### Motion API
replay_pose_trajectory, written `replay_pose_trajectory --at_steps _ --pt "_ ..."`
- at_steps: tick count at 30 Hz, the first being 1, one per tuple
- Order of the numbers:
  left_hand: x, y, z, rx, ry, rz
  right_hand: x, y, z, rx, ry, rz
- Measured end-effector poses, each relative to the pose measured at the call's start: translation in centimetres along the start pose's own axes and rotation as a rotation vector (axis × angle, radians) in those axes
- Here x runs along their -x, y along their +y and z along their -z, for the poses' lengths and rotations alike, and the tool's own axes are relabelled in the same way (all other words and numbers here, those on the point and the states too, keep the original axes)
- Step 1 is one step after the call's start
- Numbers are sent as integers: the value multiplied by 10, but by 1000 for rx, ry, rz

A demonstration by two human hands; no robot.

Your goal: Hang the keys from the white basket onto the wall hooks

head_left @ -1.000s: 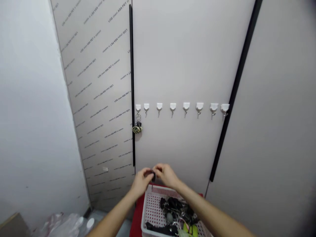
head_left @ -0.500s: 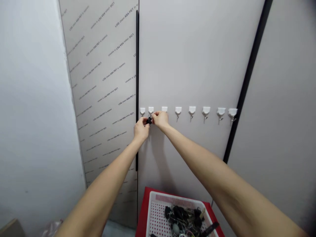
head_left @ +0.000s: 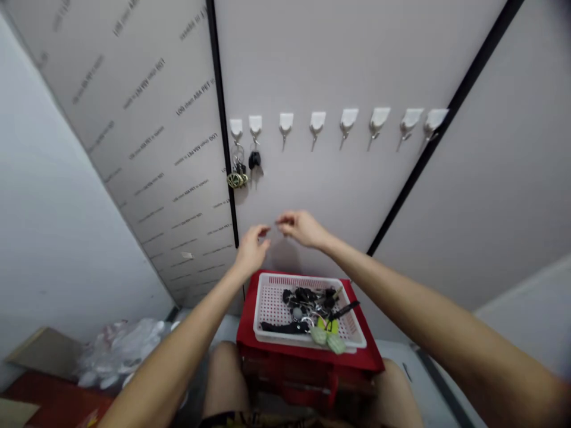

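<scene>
My left hand is in the air below the row of hooks, its fingers apart and nothing in them. Facing it, my right hand is also empty, with thumb and fingers loosely parted. Above them, a set of keys with black heads hangs from the second white hook. A bunch of keys with a round brass-coloured tag hangs from the first hook. Below my hands, a white perforated basket holds a pile of keys, a black strap and pale green pieces.
Several more white hooks run rightward along the grey door panel. The basket stands on a red-covered stand between my knees. Plastic bags and a brown board lie at lower left. A black strip edges the panel.
Both hands have let go of the black-headed keys, which now hang on the second hook, and have come down toward the basket. My view has tilted downward.
</scene>
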State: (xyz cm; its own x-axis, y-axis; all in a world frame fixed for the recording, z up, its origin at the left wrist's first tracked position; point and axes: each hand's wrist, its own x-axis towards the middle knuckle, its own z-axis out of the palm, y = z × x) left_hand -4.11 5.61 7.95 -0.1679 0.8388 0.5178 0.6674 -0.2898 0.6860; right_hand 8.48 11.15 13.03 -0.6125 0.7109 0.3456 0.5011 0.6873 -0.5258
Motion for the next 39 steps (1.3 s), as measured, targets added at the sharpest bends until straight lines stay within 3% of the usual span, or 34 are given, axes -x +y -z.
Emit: replay_pose_trajectory --at_steps 3,5,7,12,19,24,33,39 --pt "47 -18 -38 -100 -308 52 60 40 -34 115 -356 -60" --pt "67 -24 -58 -198 -485 49 87 60 -50 227 -447 -120" --pt "77 -27 -72 -285 -572 51 101 72 -59 308 -441 -150" --pt "75 -30 -87 -331 -507 166 103 75 -63 426 -387 -224" --pt "70 -30 -87 -283 -593 338 99 76 -73 374 -428 -370" --pt "76 -29 -85 -274 -542 300 98 77 -71 296 -428 -358" --pt "76 -23 -84 -327 -682 341 95 76 -78 134 -453 -313" --pt "72 -24 -66 -126 -564 141 96 71 -68 -11 -382 -251"
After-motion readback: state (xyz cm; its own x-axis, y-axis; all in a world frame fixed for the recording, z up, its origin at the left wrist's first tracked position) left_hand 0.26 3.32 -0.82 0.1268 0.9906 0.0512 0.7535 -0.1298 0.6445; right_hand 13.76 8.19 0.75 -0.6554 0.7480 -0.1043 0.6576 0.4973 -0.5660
